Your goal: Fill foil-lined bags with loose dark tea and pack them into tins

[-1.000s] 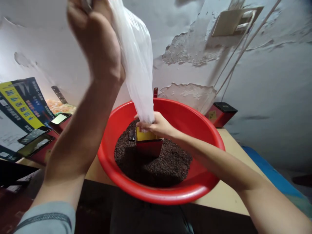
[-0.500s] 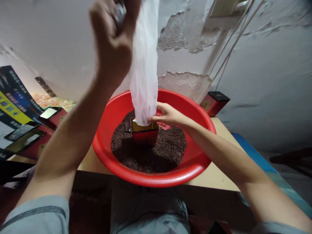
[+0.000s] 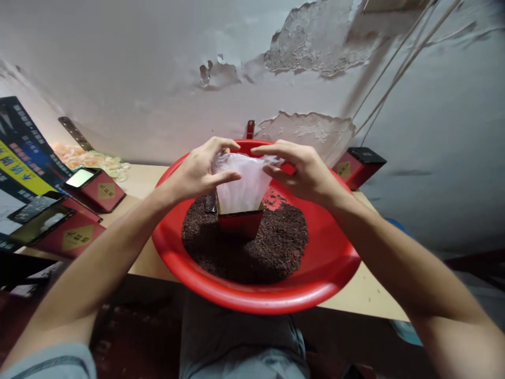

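Observation:
A clear plastic bag (image 3: 243,184) stands inside a red tin box (image 3: 240,225) with a gold inner rim. Its upper part sticks out above the box, and its mouth is spread. The box sits upright on dark, loose tea-like leaves (image 3: 284,237) in a large red basin (image 3: 256,300). At the bag's left edge, my left hand (image 3: 209,167) has its thumb in front and its fingers behind. My right hand (image 3: 302,169) holds the right edge between thumb and fingers. Beside the box lies a small dark lid-like piece (image 3: 210,204), partly hidden.
Two red boxes, one (image 3: 97,189) behind another (image 3: 63,229), lie on the left of the wooden table (image 3: 347,295). A red box with a black end (image 3: 361,166) is at the right by the peeling wall (image 3: 311,42). Cords (image 3: 402,68) hang there.
My left hand has come down from high up to the box. The bag, stretched tall before, is now low with its mouth spread. My right hand has moved up to the bag's right edge.

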The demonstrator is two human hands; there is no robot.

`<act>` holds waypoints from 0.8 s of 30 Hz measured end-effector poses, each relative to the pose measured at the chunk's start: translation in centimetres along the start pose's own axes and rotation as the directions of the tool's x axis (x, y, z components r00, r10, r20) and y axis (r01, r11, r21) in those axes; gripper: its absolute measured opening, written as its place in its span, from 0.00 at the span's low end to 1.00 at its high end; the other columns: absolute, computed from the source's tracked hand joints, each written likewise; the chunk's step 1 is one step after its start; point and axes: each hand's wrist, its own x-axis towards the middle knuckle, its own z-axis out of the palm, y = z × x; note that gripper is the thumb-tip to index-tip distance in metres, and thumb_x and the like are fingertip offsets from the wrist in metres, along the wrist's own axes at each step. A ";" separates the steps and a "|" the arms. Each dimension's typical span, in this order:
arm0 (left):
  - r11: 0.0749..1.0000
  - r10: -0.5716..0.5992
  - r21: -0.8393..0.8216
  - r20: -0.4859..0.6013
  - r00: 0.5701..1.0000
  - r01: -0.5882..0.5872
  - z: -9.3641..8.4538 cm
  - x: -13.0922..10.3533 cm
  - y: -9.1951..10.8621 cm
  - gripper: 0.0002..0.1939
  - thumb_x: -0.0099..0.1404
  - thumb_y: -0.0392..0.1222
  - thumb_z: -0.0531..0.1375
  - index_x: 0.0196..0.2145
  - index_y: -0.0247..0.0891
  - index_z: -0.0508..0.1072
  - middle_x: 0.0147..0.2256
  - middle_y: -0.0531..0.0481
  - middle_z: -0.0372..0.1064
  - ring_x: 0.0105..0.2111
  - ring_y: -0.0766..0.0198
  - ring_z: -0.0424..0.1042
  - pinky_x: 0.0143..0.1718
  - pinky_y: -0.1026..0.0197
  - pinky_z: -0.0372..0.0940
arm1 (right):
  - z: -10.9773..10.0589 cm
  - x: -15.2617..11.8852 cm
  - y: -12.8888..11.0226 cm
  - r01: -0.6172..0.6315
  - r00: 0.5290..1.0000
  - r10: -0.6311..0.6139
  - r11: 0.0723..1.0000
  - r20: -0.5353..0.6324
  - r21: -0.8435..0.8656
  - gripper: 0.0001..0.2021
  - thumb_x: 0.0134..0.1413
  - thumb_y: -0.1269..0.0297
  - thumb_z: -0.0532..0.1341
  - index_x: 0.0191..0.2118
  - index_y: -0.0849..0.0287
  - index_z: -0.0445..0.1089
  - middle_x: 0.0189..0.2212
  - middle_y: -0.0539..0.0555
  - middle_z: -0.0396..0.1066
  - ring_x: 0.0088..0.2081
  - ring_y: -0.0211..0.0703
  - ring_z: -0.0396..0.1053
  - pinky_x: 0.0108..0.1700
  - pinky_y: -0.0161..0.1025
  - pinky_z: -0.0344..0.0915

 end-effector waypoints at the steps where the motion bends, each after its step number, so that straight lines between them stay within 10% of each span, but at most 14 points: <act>1: 1.000 -0.017 0.005 0.017 1.000 0.017 -0.5 -0.6 -0.3 0.27 0.66 0.66 0.66 0.51 0.43 0.77 0.49 0.44 0.79 0.44 0.55 0.77 0.49 0.53 0.72 | -0.2 -0.5 0.4 -0.004 1.000 0.004 1.000 0.006 -0.022 0.13 0.66 0.65 0.62 0.53 0.55 0.80 0.44 0.56 0.78 0.40 0.42 0.74 0.45 0.43 0.73; 7: 1.000 -0.020 0.014 0.069 0.997 0.019 -2.9 -3.3 -0.6 0.12 0.70 0.58 0.64 0.39 0.51 0.83 0.38 0.48 0.79 0.33 0.58 0.75 0.36 0.53 0.72 | -1.6 -2.4 1.2 0.038 0.994 -0.043 0.998 0.105 0.046 0.08 0.65 0.62 0.67 0.46 0.54 0.82 0.43 0.56 0.75 0.42 0.43 0.74 0.41 0.43 0.74; 14: 0.995 -0.087 0.068 0.202 0.975 0.074 -4.1 -3.5 3.1 0.24 0.68 0.66 0.61 0.34 0.44 0.85 0.54 0.42 0.80 0.49 0.52 0.79 0.49 0.51 0.74 | -2.4 -2.3 -1.2 0.267 0.951 -0.261 0.964 0.168 -0.016 0.12 0.69 0.71 0.62 0.48 0.53 0.82 0.49 0.57 0.77 0.40 0.36 0.74 0.39 0.37 0.73; 19: 0.861 -0.395 0.350 0.003 0.919 0.369 -3.3 -3.3 3.8 0.31 0.74 0.62 0.55 0.24 0.39 0.80 0.24 0.46 0.77 0.29 0.61 0.76 0.37 0.59 0.65 | -1.6 -2.1 -3.7 -0.032 0.997 0.040 0.992 0.066 -0.119 0.16 0.72 0.59 0.60 0.33 0.57 0.81 0.38 0.56 0.81 0.32 0.38 0.75 0.34 0.38 0.69; 24: 0.857 -0.383 0.438 0.186 0.905 0.273 -2.8 -2.7 4.0 0.11 0.64 0.47 0.65 0.32 0.38 0.83 0.34 0.48 0.80 0.32 0.63 0.75 0.40 0.61 0.64 | -1.4 -1.4 -3.7 -0.217 0.972 0.234 0.933 0.028 -0.287 0.17 0.69 0.60 0.63 0.28 0.56 0.79 0.30 0.53 0.79 0.28 0.40 0.73 0.37 0.39 0.68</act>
